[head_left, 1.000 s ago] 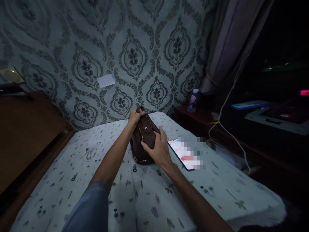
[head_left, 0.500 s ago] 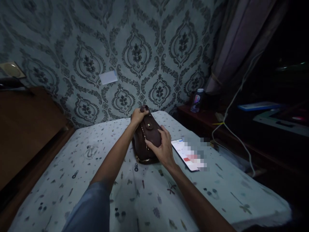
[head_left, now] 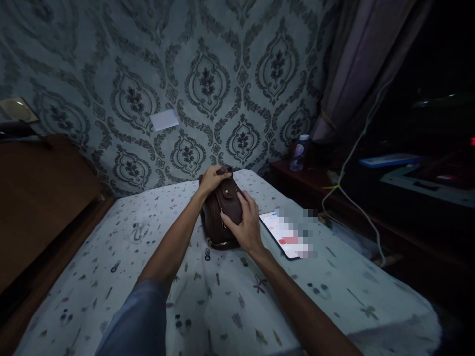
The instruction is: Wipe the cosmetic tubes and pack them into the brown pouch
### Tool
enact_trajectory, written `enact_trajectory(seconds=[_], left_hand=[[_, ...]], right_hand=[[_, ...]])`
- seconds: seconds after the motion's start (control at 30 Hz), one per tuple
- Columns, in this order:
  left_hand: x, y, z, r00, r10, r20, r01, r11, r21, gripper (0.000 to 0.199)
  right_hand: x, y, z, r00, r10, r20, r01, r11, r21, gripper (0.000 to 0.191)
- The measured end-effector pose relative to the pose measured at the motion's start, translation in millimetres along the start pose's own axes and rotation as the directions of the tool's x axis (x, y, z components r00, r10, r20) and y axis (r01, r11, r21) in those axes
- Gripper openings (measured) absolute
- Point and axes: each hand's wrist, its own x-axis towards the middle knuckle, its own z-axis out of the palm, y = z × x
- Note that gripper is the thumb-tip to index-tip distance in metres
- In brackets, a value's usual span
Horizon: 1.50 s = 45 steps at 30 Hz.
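Note:
A dark brown handbag (head_left: 213, 225) with gold zips and a round gold snap rests on the patterned bedsheet. My left hand (head_left: 212, 179) is closed on the bag's upper end, by its strap. On the right side of the bag lies my right hand (head_left: 248, 222), its thumb by the front zip and its fingers curled along the far edge. Whether the right thumb pinches the zip pull is hard to see. Just right of that hand lies a phone (head_left: 269, 223) with a lit, partly blurred screen.
The bed (head_left: 122, 289) meets a damask-patterned wall, where a white card (head_left: 164, 120) is fixed. A bottle (head_left: 298, 154) stands on a dark red ledge (head_left: 284, 170) at right. A white cable (head_left: 358, 210) hangs there. A brown wooden board (head_left: 44, 198) rises at left.
The view has shifted slightly. Both hands keep their places on the handbag, and its top strap looks a little lower under my left hand.

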Motion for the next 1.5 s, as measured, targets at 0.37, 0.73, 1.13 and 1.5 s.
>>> enact_trajectory(seconds=[0.37,0.73,1.13,1.5], left_hand=[[-20,-12,-32.7,0.992,0.033,-0.123,-0.014,0.989,0.148,0.023],[-35,-14,-35.1,0.954,-0.001,-0.301,0.106,0.937,0.333,0.016],[-32,-3,-35.1,0.95,-0.016,-0.312,0.149,0.901,0.406,0.026],[-61,18,-26.1,0.944,0.163,-0.286,0.035,0.814,0.58,0.01]], right_hand=[[-1,2,-5,0.999,-0.007,0.049,0.008,1.0,-0.014,0.073],[-7,-4,-5,0.999,-0.046,0.028,0.047,0.999,-0.025,0.067],[-9,-7,-3,0.998,-0.068,0.007,0.068,0.998,-0.016,0.06],[-8,-5,0,0.997,-0.072,-0.014,0.072,0.997,-0.035,0.064]])
